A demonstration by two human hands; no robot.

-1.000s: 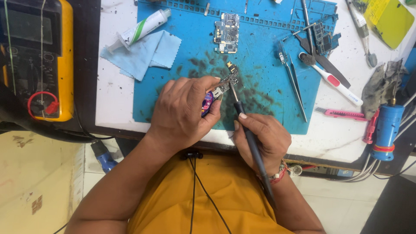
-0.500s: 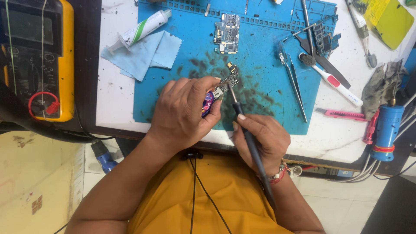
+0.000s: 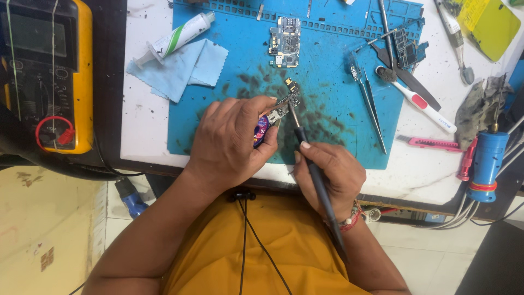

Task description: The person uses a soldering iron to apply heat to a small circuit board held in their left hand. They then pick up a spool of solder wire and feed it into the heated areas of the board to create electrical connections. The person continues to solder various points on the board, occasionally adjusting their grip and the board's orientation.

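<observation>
**Iron tip holds on the board**

Blue mat (image 3: 229, 109) underlies your work: left hand (image 3: 234, 145) still pinches the small board (image 3: 284, 106), right hand (image 3: 330, 175) grips the iron (image 3: 311, 164), its tip on the board; nothing has shifted, so the joint remains under heat

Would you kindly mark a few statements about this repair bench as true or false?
1. The right hand holds a soldering iron. True.
2. The left hand rests empty on the mat. False: it holds a small circuit board.
3. A yellow multimeter sits left of the blue mat. True.
4. The tweezers lie on the light blue cloth. False: they lie on the mat.
5. A pink utility knife lies right of the mat. True.
</observation>
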